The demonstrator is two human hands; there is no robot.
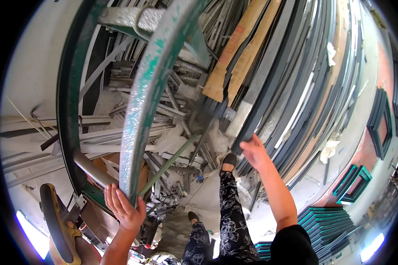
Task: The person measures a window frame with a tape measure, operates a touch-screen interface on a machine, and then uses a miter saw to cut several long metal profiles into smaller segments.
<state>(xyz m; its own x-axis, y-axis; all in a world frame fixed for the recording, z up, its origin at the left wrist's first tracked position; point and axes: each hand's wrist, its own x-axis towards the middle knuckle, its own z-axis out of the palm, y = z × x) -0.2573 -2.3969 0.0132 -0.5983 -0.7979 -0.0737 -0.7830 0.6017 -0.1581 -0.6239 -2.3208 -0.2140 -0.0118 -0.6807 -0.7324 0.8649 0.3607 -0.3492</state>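
Observation:
My left hand (124, 211) is at the lower end of a tall metal frame (139, 104), silver with worn green paint. Its fingers lie over the edge and the thumb is on the other side. A round metal bar (95, 170) runs up to the fingers. My right hand (253, 152) is reached forward beside the lower end of a long dark grey profile (261, 99), fingers apart and slightly bent. Whether it touches the profile I cannot tell. Nothing shows in its grasp. A slim greenish bar (170, 163) slants up from near my left hand.
Long profiles (305, 88) lean in a dense row on the right, among them torn brown cardboard (234, 57). Metal offcuts (177, 170) litter the floor around my feet. Green-edged frames (327, 227) stand at the lower right. A yellow and black padded piece (57, 223) is at the lower left.

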